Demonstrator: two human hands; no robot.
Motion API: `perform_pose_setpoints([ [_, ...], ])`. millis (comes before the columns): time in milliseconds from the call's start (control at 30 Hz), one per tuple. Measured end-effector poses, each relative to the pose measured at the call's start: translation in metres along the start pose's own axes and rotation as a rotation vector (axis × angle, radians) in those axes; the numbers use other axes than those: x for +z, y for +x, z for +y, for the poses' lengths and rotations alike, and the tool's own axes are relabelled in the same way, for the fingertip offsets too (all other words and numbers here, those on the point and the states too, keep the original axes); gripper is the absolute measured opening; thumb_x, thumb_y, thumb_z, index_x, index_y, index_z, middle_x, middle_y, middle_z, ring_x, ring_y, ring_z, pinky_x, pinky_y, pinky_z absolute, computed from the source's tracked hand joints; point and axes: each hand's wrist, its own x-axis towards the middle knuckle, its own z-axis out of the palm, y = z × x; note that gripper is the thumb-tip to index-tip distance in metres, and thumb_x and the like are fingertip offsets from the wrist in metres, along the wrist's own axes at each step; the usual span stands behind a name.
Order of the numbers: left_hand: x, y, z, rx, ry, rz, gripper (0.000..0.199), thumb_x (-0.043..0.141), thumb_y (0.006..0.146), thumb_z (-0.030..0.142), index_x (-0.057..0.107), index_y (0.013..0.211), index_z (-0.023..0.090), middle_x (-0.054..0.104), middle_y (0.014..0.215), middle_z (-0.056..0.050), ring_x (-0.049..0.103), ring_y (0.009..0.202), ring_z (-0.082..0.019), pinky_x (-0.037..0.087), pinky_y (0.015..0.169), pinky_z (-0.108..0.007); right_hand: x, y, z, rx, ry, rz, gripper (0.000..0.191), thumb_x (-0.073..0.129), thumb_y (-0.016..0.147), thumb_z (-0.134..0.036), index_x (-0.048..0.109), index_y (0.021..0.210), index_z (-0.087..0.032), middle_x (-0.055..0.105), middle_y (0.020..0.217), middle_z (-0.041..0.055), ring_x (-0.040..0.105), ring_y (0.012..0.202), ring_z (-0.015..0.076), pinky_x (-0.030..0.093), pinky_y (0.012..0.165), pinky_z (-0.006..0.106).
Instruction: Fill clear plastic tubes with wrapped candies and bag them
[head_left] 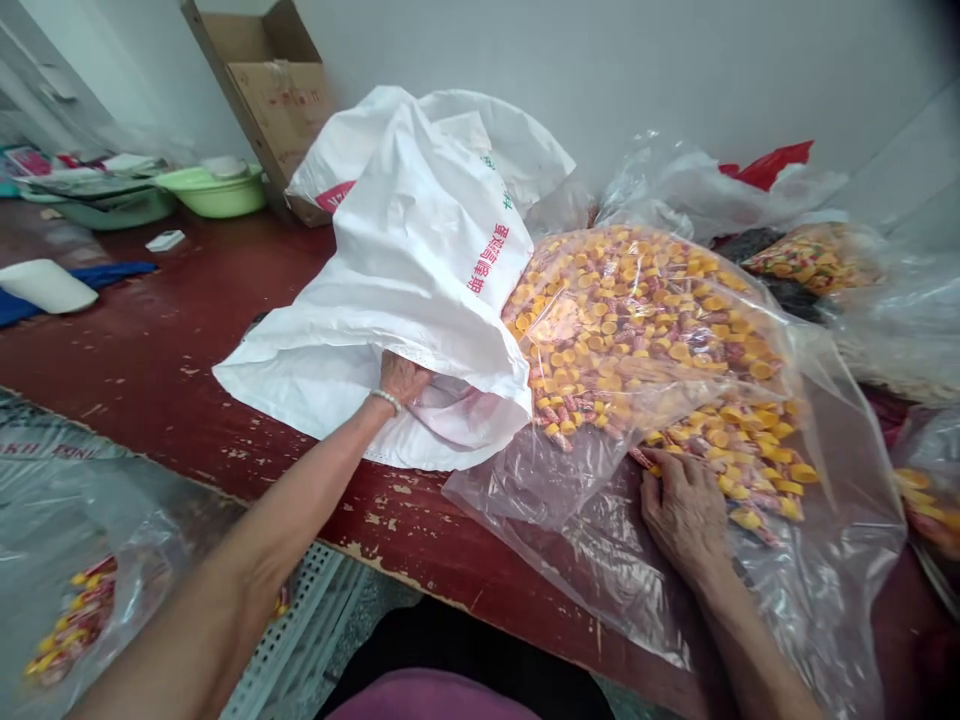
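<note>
My left hand (405, 378), with a bead bracelet on the wrist, reaches into the mouth of a white woven sack (420, 260) printed with red and green characters. Its fingers are hidden by the sack's fold. At the mouth of a large clear plastic bag (555, 500), my right hand (686, 510) is closed, with a small red-patterned tube (642, 458) at its fingertips. Against this hand lies a heap of yellow-capped red tubes (739, 440). Many more such tubes (622, 310) fill the bag behind, right beside the sack.
A cardboard box (281, 110) stands behind the sack, with a light green basin (214, 190) to its left. A white roll (46, 286) lies at far left. More filled plastic bags (821, 255) crowd the right. Below the red table's edge (300, 470), another bag holds tubes (79, 615).
</note>
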Motion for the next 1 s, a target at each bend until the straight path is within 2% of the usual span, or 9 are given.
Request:
perform_pose_setpoints([
  [100,0.004,-0.025,0.001,0.035,0.008,0.062,0.027,0.054,0.082,0.035,0.065,0.088,0.011,0.067,0.098,-0.017,0.057,0.105,-0.032,0.037,0.094,-0.039,0.0,-0.002,0.0,0.005,-0.003,0.006,0.027,0.045,0.086,-0.024,0.062,0.104,-0.014,0.064,0.1,0.0132,0.054,0.094,0.0278,0.045,0.082,0.041],
  [233,-0.001,-0.043,0.003,0.065,-0.018,0.123,0.022,0.057,0.079,0.03,0.061,0.093,0.013,0.067,0.095,-0.015,0.059,0.098,-0.029,0.037,0.093,-0.041,0.0,-0.003,-0.001,-0.01,0.061,0.05,0.029,0.043,0.085,-0.026,0.059,0.104,-0.01,0.065,0.093,0.0156,0.055,0.089,0.0278,0.045,0.082,0.041],
  [400,-0.022,-0.061,0.006,0.103,-0.075,0.194,0.022,0.06,0.08,0.028,0.06,0.099,0.017,0.069,0.1,-0.008,0.06,0.1,-0.025,0.02,0.106,-0.048,-0.012,-0.002,-0.004,0.167,0.362,0.027,0.027,0.046,0.085,-0.037,0.059,0.093,-0.015,0.064,0.083,0.0105,0.058,0.078,0.0232,0.046,0.072,0.036],
  [467,-0.034,-0.071,0.006,0.108,-0.166,0.236,0.023,0.061,0.079,0.029,0.061,0.099,0.017,0.068,0.105,-0.008,0.059,0.101,-0.024,0.026,0.104,-0.045,-0.025,-0.003,-0.008,0.227,0.475,0.018,0.027,0.047,0.085,-0.04,0.06,0.092,-0.017,0.063,0.083,0.0082,0.058,0.076,0.0216,0.045,0.07,0.035],
  [533,-0.045,-0.083,0.006,0.099,-0.388,0.248,0.026,0.063,0.077,0.032,0.062,0.098,0.016,0.068,0.1,-0.008,0.061,0.092,-0.021,0.04,0.091,-0.037,-0.044,-0.005,-0.02,0.264,0.586,0.031,0.028,0.046,0.087,-0.041,0.06,0.095,-0.018,0.063,0.086,0.0069,0.058,0.077,0.0203,0.044,0.071,0.034],
  [633,-0.055,-0.107,0.015,0.069,-0.806,0.142,0.035,0.069,0.073,0.036,0.062,0.1,0.015,0.065,0.076,-0.002,0.059,0.068,-0.015,0.044,0.064,-0.026,-0.08,-0.008,-0.055,0.339,0.806,0.07,0.028,0.044,0.09,-0.041,0.058,0.102,-0.021,0.063,0.091,0.0051,0.057,0.079,0.0177,0.044,0.074,0.033],
  [767,-0.053,-0.149,0.048,0.007,-1.145,-0.183,0.036,0.072,0.071,0.033,0.061,0.1,0.014,0.051,0.051,0.006,0.047,0.046,-0.008,0.036,0.048,-0.02,-0.115,-0.004,-0.124,0.331,1.169,0.043,0.027,0.047,0.091,-0.04,0.052,0.111,-0.022,0.064,0.092,0.0036,0.058,0.079,0.015,0.046,0.074,0.03],
  [867,-0.047,-0.176,0.076,-0.064,-1.323,-0.335,0.034,0.076,0.068,0.028,0.06,0.095,0.014,0.048,0.048,0.007,0.041,0.039,-0.006,0.033,0.041,-0.018,-0.115,-0.002,-0.165,0.308,1.341,-0.069,0.025,0.046,0.092,-0.04,0.053,0.108,-0.023,0.063,0.09,0.0021,0.057,0.077,0.0134,0.046,0.072,0.028],
  [1000,-0.039,-0.193,0.094,-0.168,-1.614,-0.387,0.029,0.077,0.066,0.023,0.06,0.087,0.014,0.048,0.053,0.007,0.036,0.039,-0.002,0.027,0.038,-0.016,-0.104,-0.012,-0.182,0.295,1.367,-0.193,0.024,0.044,0.094,-0.038,0.056,0.108,-0.022,0.064,0.094,0.0025,0.059,0.084,0.0141,0.046,0.075,0.028],
])
